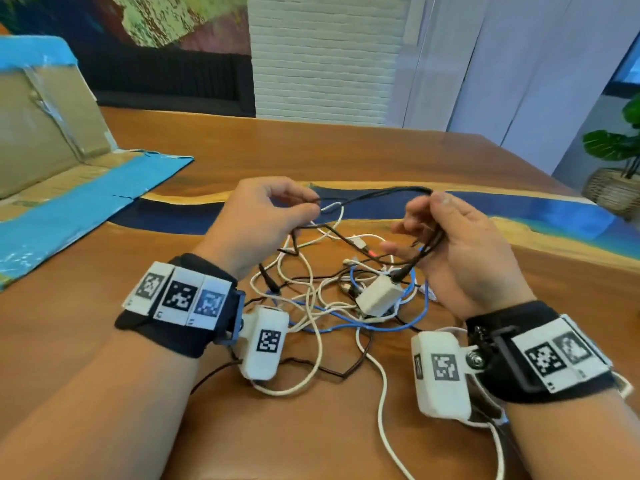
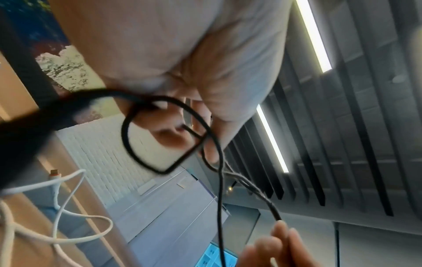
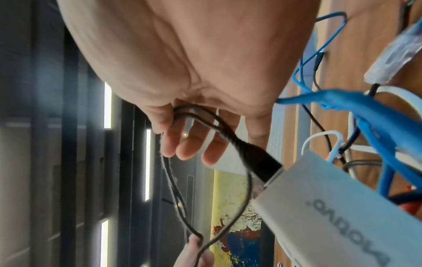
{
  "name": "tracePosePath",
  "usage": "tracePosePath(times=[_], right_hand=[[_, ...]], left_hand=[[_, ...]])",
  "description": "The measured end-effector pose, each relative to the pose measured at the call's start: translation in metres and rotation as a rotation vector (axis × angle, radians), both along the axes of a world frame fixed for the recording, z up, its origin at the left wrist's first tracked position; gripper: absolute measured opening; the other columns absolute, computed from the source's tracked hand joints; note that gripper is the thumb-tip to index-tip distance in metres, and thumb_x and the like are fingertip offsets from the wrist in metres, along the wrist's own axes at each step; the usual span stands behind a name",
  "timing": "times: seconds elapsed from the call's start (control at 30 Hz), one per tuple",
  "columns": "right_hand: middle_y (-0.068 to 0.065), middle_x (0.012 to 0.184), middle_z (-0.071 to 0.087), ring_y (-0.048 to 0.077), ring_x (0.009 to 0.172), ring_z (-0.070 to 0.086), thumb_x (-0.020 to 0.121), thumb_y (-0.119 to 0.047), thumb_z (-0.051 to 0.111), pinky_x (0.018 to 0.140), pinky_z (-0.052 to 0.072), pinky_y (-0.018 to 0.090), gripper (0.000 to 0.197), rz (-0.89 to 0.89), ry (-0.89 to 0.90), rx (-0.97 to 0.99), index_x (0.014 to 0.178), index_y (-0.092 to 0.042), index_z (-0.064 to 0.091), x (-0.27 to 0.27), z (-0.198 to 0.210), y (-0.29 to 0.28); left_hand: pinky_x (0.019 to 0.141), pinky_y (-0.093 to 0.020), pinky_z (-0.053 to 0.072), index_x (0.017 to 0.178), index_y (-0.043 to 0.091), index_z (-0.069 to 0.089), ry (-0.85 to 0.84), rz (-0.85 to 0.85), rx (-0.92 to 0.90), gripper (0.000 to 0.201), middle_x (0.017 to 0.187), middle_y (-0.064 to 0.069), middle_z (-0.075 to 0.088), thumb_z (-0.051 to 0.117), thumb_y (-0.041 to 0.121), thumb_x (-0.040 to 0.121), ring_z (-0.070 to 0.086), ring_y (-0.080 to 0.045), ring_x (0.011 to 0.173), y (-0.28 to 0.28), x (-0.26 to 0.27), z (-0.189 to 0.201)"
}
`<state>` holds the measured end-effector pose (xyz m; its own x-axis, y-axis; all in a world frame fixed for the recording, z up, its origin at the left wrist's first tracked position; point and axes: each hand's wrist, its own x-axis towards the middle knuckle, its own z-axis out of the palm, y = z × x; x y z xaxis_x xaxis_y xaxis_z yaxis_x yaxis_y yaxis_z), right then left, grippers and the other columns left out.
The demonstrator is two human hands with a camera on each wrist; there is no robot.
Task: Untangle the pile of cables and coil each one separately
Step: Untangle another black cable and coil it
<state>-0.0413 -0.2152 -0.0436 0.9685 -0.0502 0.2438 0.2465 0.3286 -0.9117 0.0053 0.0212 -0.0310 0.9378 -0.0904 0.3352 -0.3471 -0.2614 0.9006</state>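
A thin black cable stretches in the air between my two hands above the table. My left hand pinches it between thumb and fingertips. My right hand grips several gathered loops of the same black cable, thumb on top. Its black plug hangs down and meets the white adapter. Under both hands lies the tangled pile of white, blue and black cables. In the left wrist view a black loop hangs from my fingers.
The pile sits on a wooden table with a blue resin stripe. A flattened cardboard box with blue tape lies at the far left. A long white cable trails toward the near edge. A potted plant stands beyond the right corner.
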Motion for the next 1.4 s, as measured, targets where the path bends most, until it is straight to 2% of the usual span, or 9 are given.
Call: tracePosePath(times=[0.2,0.37,0.53,0.67,0.83,0.97,1.17,1.3,1.4], right_hand=[[0.012,0.071,0.049,0.025,0.062,0.050,0.105,-0.035,0.050,0.060,0.049,0.041,0.035,-0.153,0.080,-0.328,0.091,-0.020,0.079,0.007,-0.007,-0.005],[0.003,0.058,0.030,0.017,0.045,0.039,0.105,-0.030,0.050,0.041,0.040,0.027,0.033,-0.107,0.133,-0.110,0.090,-0.014,0.074,0.004,-0.004,0.001],[0.002,0.056,0.038,0.019,0.047,0.049,0.102,-0.027,0.049,0.047,0.049,0.031,0.029,-0.003,0.049,-0.025,0.094,-0.009,0.070,-0.004,0.001,0.012],[0.009,0.067,0.055,0.018,0.056,0.062,0.092,-0.026,0.053,0.059,0.055,0.036,0.024,0.135,-0.027,-0.014,0.100,-0.016,0.074,-0.010,0.001,0.019],[0.007,0.080,0.059,0.019,0.072,0.066,0.089,0.023,0.032,0.067,0.056,0.036,0.039,0.101,-0.049,0.083,0.083,-0.009,0.053,-0.005,0.001,0.011],[0.008,0.077,0.057,0.015,0.045,0.047,0.075,0.023,0.019,0.062,0.057,0.033,0.043,0.043,-0.015,0.285,0.079,-0.014,0.040,-0.005,0.006,0.006],[0.013,0.097,0.074,0.011,0.039,0.032,0.079,0.013,0.020,0.056,0.052,0.027,0.067,-0.035,0.051,0.399,0.133,-0.014,0.048,-0.008,0.013,-0.004],[0.016,0.111,0.073,0.024,0.071,0.070,0.097,0.000,0.035,0.077,0.061,0.043,0.047,-0.022,0.026,0.441,0.140,-0.014,0.049,-0.006,0.012,-0.009],[0.016,0.108,0.074,0.030,0.098,0.070,0.100,-0.003,0.041,0.095,0.057,0.054,0.041,-0.011,0.047,0.378,0.139,-0.012,0.052,-0.001,0.008,-0.010]], left_hand=[[0.074,-0.017,0.051,0.091,0.030,0.076,-0.305,0.235,-0.244,0.008,0.086,0.014,0.072,0.074,0.023,0.092,0.064,0.001,0.084,0.006,0.005,0.003],[0.087,-0.029,0.051,0.097,0.032,0.077,-0.242,0.253,-0.080,0.018,0.104,0.008,0.070,0.068,0.017,0.094,0.062,-0.005,0.094,0.007,0.006,0.000],[0.073,-0.033,0.057,0.101,0.009,0.076,-0.075,-0.203,-0.045,0.010,0.087,-0.009,0.076,0.067,0.012,0.096,0.071,-0.018,0.077,-0.012,-0.021,0.010],[0.092,-0.039,0.058,0.113,0.019,0.071,0.158,-0.530,0.096,0.029,0.102,-0.010,0.077,0.079,0.029,0.087,0.073,-0.023,0.099,-0.030,-0.030,-0.006],[0.068,-0.045,0.049,0.098,0.020,0.073,0.117,-0.378,0.136,0.010,0.067,-0.008,0.056,0.068,0.028,0.097,0.052,-0.025,0.066,-0.032,-0.026,-0.010],[0.077,-0.042,0.045,0.077,0.026,0.077,0.097,-0.267,0.091,0.035,0.059,0.002,0.047,0.056,0.030,0.104,0.048,-0.017,0.065,-0.026,-0.021,-0.006],[0.061,-0.031,0.033,0.075,0.009,0.067,0.108,-0.190,-0.324,0.033,0.070,-0.005,0.052,0.054,0.020,0.104,0.038,-0.012,0.052,-0.021,-0.016,0.000],[0.065,-0.028,0.044,0.085,0.009,0.061,0.095,-0.251,-0.520,0.031,0.056,0.007,0.035,0.041,0.018,0.108,0.035,-0.015,0.054,-0.018,-0.018,0.006],[0.059,-0.025,0.050,0.089,0.012,0.059,0.156,-0.337,-0.706,0.035,0.065,0.001,0.017,0.032,0.023,0.109,0.033,-0.014,0.054,-0.016,-0.023,0.015]])
